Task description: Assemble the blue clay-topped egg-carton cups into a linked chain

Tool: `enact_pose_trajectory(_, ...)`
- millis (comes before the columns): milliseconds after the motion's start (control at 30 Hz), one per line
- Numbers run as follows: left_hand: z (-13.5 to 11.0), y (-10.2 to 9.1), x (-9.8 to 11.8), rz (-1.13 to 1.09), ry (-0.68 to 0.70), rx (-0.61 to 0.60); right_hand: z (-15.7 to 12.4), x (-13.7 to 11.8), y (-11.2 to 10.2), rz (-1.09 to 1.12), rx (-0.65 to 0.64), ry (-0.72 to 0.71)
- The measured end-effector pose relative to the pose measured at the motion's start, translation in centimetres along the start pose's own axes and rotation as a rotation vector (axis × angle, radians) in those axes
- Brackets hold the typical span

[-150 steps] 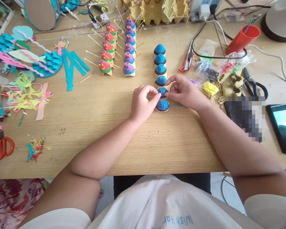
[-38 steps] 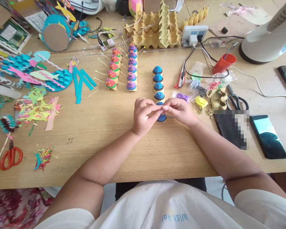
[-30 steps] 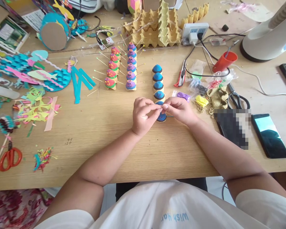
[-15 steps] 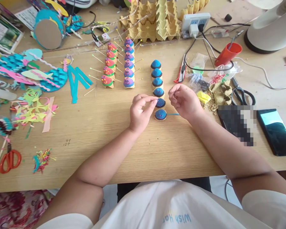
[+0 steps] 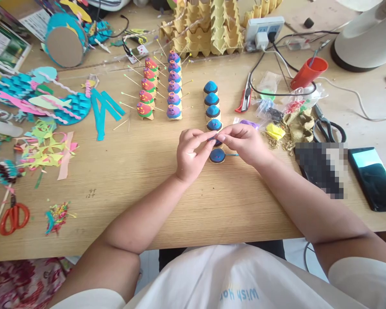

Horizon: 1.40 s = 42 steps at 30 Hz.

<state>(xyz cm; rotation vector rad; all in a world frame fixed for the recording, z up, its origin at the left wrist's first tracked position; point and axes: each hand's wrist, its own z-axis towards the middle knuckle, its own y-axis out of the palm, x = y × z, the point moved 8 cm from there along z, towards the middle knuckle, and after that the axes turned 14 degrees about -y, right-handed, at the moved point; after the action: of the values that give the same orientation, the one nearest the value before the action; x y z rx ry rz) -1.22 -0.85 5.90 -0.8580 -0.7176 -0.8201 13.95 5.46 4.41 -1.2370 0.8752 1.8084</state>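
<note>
A line of several blue-topped egg-carton cups [image 5: 212, 110] runs away from me on the wooden table [image 5: 138, 180]. My left hand [image 5: 191, 153] and my right hand [image 5: 244, 141] meet in a pinch just above the second-nearest cup, fingertips touching. Whatever small piece they hold is too tiny to name. The nearest blue cup [image 5: 217, 155] sits just below the fingers, with a thin blue stick [image 5: 233, 154] beside it. Purple clay [image 5: 251, 124] lies behind my right hand.
Two rows of painted cups with pins, red-green [image 5: 145, 90] and purple [image 5: 173, 86], stand to the left. Paper scraps and red scissors [image 5: 13, 214] lie far left. Clay bags, a red cup [image 5: 309, 72], black scissors [image 5: 328, 127], a utility knife [image 5: 246, 98] and a phone [image 5: 373, 177] are right.
Half a second ago my hands were apart, each pinching on its own side of the cups. Now they have come together above the second-nearest cup.
</note>
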Motion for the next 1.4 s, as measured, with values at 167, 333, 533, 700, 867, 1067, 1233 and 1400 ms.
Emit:
enact_pose_trajectory(167, 0.2, -0.2, -0.9, -0.084, -0.066, 0.032, 0.2, 0.0, -0.8, 0.076, 0.091, -0.018)
enact_pose_trajectory(333, 0.2, -0.1, -1.3, -0.126, -0.126, 0.031, 0.2, 0.1, -0.8, 0.121, 0.097, -0.008)
enact_pose_trajectory(533, 0.2, 0.1, -1.2, -0.097, -0.141, 0.009, 0.0, 0.5, -1.1, 0.025, 0.103, -0.008)
enact_pose_trajectory(700, 0.2, 0.2, -1.3, -0.119, -0.161, 0.000, 0.0, 1.0, -1.2, 0.042, 0.111, 0.031)
enact_pose_trajectory(867, 0.3, 0.1, -1.4, -0.145, -0.162, 0.007, -0.1, 1.3, -1.1, 0.119, 0.141, 0.113)
enact_pose_trajectory(1067, 0.3, 0.2, -1.7, -0.135, -0.178, 0.003, -0.1, 1.3, -1.2, 0.147, 0.130, 0.088)
enact_pose_trajectory(1233, 0.4, 0.2, -1.7, -0.146, -0.170, 0.008, 0.1, 1.1, -1.4, 0.118, 0.159, 0.054)
enact_pose_trajectory(1400, 0.4, 0.2, -1.6, -0.118, -0.172, 0.006, 0.0, 1.2, -1.1, 0.074, 0.117, 0.094)
